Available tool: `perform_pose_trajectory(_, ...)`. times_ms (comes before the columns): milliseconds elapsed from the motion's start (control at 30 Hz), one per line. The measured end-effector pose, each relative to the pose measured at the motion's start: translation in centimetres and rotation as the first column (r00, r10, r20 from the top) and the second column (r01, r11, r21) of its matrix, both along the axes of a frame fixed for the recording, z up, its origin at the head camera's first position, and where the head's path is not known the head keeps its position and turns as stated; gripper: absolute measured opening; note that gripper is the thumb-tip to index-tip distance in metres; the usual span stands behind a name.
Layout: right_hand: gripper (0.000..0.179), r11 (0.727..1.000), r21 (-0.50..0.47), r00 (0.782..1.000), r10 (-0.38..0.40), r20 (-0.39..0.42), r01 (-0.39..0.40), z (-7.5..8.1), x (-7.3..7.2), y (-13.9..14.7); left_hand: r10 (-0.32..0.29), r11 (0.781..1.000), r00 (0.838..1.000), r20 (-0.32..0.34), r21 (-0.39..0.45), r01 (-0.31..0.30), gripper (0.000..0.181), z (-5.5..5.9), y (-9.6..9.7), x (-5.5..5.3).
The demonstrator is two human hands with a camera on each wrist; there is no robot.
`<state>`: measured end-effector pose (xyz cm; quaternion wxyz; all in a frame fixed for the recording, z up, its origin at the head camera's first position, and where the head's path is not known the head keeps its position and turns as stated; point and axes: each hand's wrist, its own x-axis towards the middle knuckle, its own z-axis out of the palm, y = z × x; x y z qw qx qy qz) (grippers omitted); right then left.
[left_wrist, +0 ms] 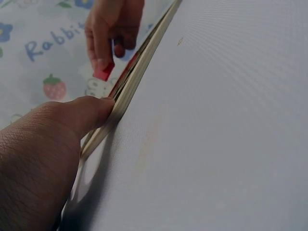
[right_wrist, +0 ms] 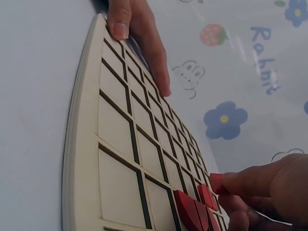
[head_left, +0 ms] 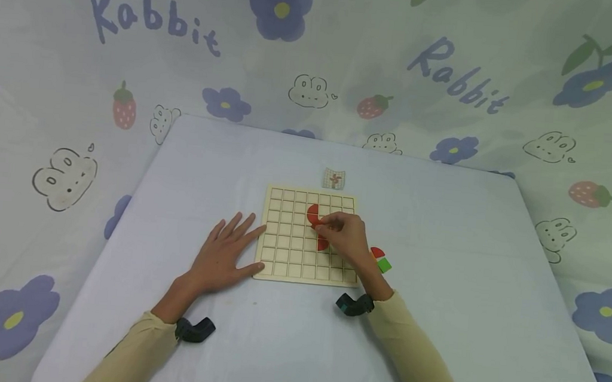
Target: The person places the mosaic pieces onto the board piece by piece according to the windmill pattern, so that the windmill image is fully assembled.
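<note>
A square wooden grid board (head_left: 285,231) lies on the white table. My left hand (head_left: 222,259) has its fingers spread beside the board's left edge. Its thumb (left_wrist: 94,113) rests against the near part of that edge. Over the board's middle, my right hand (head_left: 348,236) pinches a small red piece (right_wrist: 217,182) between thumb and fingertips; the piece's full shape is hidden by the fingers. Red rounded pieces sit in the grid, one (head_left: 312,213) just beyond the fingertips and another (head_left: 323,243) nearer, partly covered by the right hand.
Just right of the board, partly behind the right wrist, lie a red rounded piece (head_left: 377,253) and a green square piece (head_left: 383,264). A small card (head_left: 334,179) with a grid and a red figure lies beyond the board's far edge. A printed curtain (head_left: 186,67) hangs around the table.
</note>
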<state>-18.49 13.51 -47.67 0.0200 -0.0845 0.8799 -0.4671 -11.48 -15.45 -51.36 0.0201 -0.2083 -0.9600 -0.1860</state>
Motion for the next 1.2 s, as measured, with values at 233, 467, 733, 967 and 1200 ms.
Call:
perform_pose_trajectory(233,0.018,0.999,0.032,0.998,0.035,-0.045,-0.034,-0.2,0.0,-0.5,-0.002,1.000,1.000,-0.005,0.006,0.002,0.078,0.1,0.0,0.0)
perform_pose_trajectory(467,0.017,0.995,0.073,0.994,0.075,-0.077,-0.069,-0.2,0.0,-0.7,-0.007,1.000,1.000,-0.008,0.013,0.007,0.079,0.1,-0.1,0.1)
perform_pose_trajectory(733,0.008,0.998,0.055,0.999,0.031,-0.036,-0.029,-0.1,0.0,-1.1,0.000,1.000,1.000,-0.003,0.001,0.000,0.079,0.1,0.0,-0.1)
perform_pose_trajectory(967,0.023,0.990,0.132,0.988,0.063,-0.144,-0.044,-0.6,0.1,-1.8,0.003,1.000,1.000,-0.001,-0.002,-0.003,0.079,-0.1,0.0,-0.1)
perform_pose_trajectory(1200,0.012,0.986,0.165,0.989,0.049,-0.138,-0.025,-0.6,0.2,-2.0,0.003,1.000,1.000,0.002,-0.008,-0.003,0.079,-0.1,0.1,0.0)
